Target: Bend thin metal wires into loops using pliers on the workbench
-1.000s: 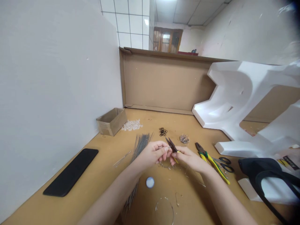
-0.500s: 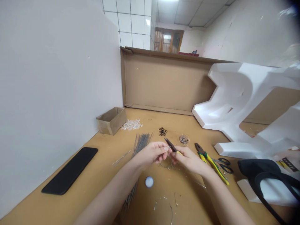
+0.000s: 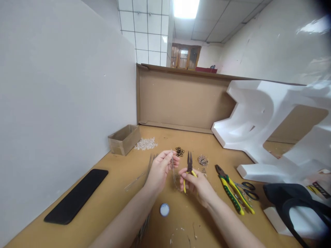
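the left hand [image 3: 160,170] pinches a thin wire [image 3: 173,174] between thumb and fingers, the wire hanging down just beside the small pliers [image 3: 190,166]. the right hand [image 3: 196,186] is closed around their yellow handles, with the tips pointing up. the step in hand looks like shaping the wire, and the next move seems to call for bringing the tips onto it. behind the small pliers lie black rings [image 3: 179,151]; to their right sit a heap of metal rings [image 3: 203,160], then larger pliers [image 3: 231,193] and scissors [image 3: 248,190]; in front of them lies a round cap [image 3: 164,209].
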`<action>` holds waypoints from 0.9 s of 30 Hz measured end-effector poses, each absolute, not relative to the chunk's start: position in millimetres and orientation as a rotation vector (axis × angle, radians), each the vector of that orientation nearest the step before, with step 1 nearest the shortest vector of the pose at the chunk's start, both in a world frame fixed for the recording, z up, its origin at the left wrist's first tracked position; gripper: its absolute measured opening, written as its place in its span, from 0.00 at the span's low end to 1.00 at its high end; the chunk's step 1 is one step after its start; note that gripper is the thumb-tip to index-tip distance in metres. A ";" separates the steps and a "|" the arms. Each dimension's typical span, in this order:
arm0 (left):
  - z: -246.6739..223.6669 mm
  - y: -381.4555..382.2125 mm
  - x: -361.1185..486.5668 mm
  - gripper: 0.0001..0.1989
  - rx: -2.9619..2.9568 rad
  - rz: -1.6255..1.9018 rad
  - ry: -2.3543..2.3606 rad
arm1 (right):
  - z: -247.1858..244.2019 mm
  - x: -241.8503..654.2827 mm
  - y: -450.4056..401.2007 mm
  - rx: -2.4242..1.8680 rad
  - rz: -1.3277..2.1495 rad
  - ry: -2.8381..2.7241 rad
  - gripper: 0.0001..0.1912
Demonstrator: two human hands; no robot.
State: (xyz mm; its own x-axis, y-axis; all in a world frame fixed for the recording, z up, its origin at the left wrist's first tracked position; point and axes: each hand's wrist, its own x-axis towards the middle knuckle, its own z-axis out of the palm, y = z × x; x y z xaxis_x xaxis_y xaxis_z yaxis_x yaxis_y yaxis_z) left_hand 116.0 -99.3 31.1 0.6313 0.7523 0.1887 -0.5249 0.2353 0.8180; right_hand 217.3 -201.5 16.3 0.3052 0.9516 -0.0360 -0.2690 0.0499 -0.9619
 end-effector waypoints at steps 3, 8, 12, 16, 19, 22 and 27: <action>34.6 -102.2 113.4 0.09 1.113 1.008 0.291 | 10.0 207.3 -200.3 -1.057 1.199 -0.761 0.11; 38.0 -110.5 111.9 0.09 1.247 1.059 0.308 | 11.5 210.9 -201.2 -1.035 1.222 -0.738 0.10; 40.5 -114.9 110.7 0.09 1.265 1.055 0.331 | 13.5 212.6 -201.6 -1.038 1.242 -0.727 0.09; 42.2 -116.1 109.5 0.09 1.283 1.046 0.340 | 14.9 210.8 -202.1 -1.031 1.223 -0.745 0.08; 41.9 -115.6 109.4 0.09 1.313 1.040 0.336 | 16.0 211.0 -202.9 -1.046 1.212 -0.762 0.09; 41.0 -115.2 109.8 0.08 1.364 1.039 0.314 | 17.4 212.7 -203.8 -1.053 1.208 -0.771 0.09; 40.8 -116.4 110.2 0.07 1.422 1.038 0.299 | 19.0 213.2 -204.4 -1.055 1.205 -0.768 0.10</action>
